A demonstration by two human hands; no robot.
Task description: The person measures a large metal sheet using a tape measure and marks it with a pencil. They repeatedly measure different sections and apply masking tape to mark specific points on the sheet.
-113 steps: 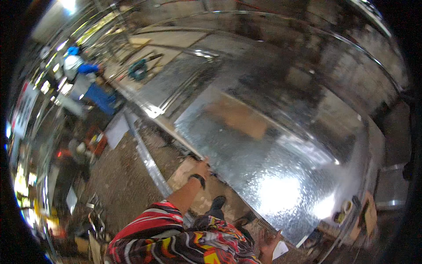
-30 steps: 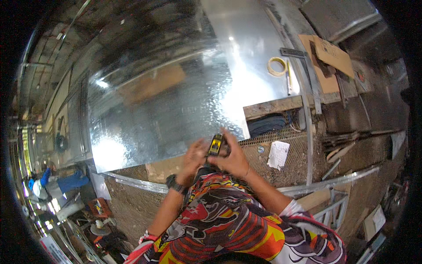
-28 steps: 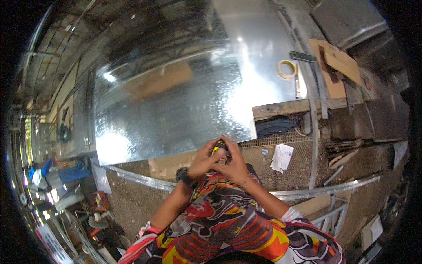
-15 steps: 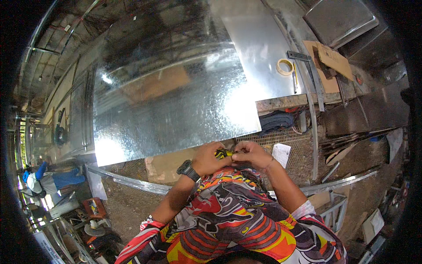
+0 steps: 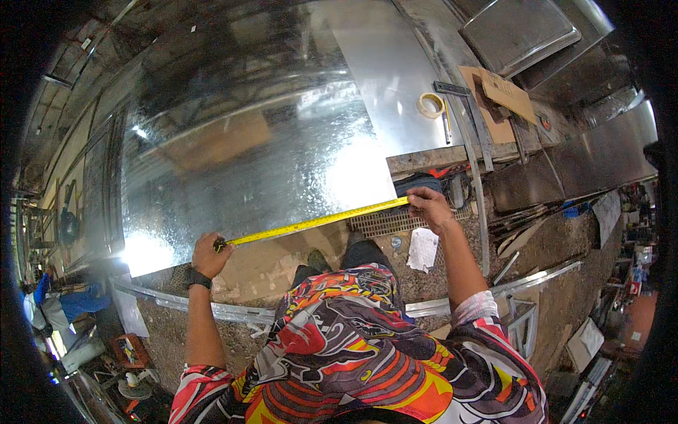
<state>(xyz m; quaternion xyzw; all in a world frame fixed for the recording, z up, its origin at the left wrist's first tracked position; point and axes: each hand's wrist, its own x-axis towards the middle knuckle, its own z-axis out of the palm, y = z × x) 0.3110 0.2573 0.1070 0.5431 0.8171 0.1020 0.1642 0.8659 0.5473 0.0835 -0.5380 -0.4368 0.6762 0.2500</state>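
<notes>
A yellow tape measure (image 5: pixel 318 221) is pulled out along the near edge of a large shiny metal sheet (image 5: pixel 240 162). My left hand (image 5: pixel 210 256) is closed around its black and yellow case, left of the middle of that edge. At the sheet's near right corner, my right hand (image 5: pixel 430 208) pinches the free end of the blade. Between the two hands the blade runs nearly straight, sloping up to the right. Whether it touches the sheet's edge I cannot tell.
On a second metal sheet (image 5: pixel 395 85) lie a masking tape roll (image 5: pixel 431 105) and a thin pencil-like stick. A dark-headed square (image 5: pixel 452 88) and cardboard (image 5: pixel 508 97) are to their right. White paper (image 5: pixel 422 250) lies below my right hand. Long metal strips cross the floor behind me.
My hands were together at the tape measure case. Now they are far apart, the left moved left and the right to the right, with the yellow blade drawn out between them.
</notes>
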